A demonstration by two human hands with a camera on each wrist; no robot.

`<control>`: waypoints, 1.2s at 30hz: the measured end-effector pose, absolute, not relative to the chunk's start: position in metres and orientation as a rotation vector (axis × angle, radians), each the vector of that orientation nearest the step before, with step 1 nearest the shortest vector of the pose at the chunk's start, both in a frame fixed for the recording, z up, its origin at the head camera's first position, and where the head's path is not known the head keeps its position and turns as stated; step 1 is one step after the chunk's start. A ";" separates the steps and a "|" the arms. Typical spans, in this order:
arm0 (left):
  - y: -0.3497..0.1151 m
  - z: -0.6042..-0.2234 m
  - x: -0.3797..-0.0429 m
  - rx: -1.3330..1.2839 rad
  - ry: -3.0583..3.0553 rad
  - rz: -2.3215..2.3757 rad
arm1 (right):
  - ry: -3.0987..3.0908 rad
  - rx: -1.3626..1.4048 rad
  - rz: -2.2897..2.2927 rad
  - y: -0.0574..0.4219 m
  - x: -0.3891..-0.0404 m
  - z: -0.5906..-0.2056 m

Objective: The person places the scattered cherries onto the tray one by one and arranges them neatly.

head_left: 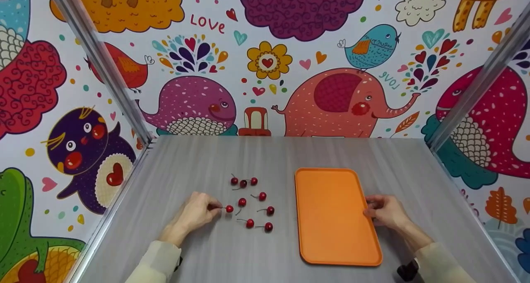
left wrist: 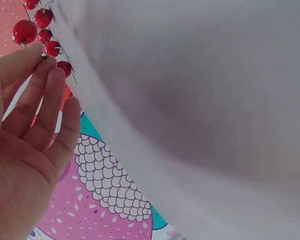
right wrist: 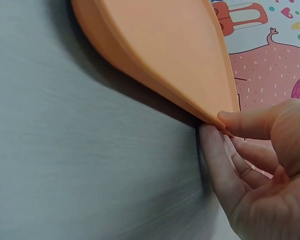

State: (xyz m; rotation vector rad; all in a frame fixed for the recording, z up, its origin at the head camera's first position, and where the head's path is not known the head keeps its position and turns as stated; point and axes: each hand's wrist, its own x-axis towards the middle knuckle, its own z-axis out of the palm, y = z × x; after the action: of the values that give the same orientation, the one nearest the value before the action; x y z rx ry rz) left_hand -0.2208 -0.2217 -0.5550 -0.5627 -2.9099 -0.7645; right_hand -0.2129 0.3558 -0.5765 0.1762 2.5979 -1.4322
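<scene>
My left hand (head_left: 198, 211) pinches the stem of a red cherry (head_left: 229, 209) between thumb and fingertips, at the left of a loose group of cherries. In the left wrist view that cherry (left wrist: 24, 32) stands out beyond the fingertips. Several other stemmed cherries lie on the table to its right, among them a darker cherry (head_left: 243, 183) at the back and a cherry (head_left: 268, 227) at the front. On the right, my right hand (head_left: 387, 211) grips the right rim of an orange tray (head_left: 335, 216), thumb on top and fingers underneath, as the right wrist view shows.
The grey table (head_left: 198, 158) has metal frame posts at its back corners, one post (head_left: 101, 63) rising at the left. Walls printed with cartoon animals (head_left: 331, 105) stand behind and at the sides. The cherries lie left of the tray.
</scene>
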 end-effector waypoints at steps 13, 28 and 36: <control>-0.198 -0.546 -0.238 -0.584 -2.907 -0.816 | 2.670 0.171 -1.411 0.352 -0.211 -0.580; -0.178 -0.546 -0.249 -0.581 -2.841 -0.833 | 2.676 0.183 -1.398 0.350 -0.212 -0.580; -0.167 -0.537 -0.258 -0.598 -2.828 -0.847 | 2.618 0.155 -1.441 0.355 -0.210 -0.579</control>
State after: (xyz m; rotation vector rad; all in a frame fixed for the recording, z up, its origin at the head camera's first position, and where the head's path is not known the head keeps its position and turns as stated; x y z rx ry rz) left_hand -0.2584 -0.1669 -0.5366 -0.5981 -2.8276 -0.8471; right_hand -0.2099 0.3552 -0.5788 0.1552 2.6176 -1.4410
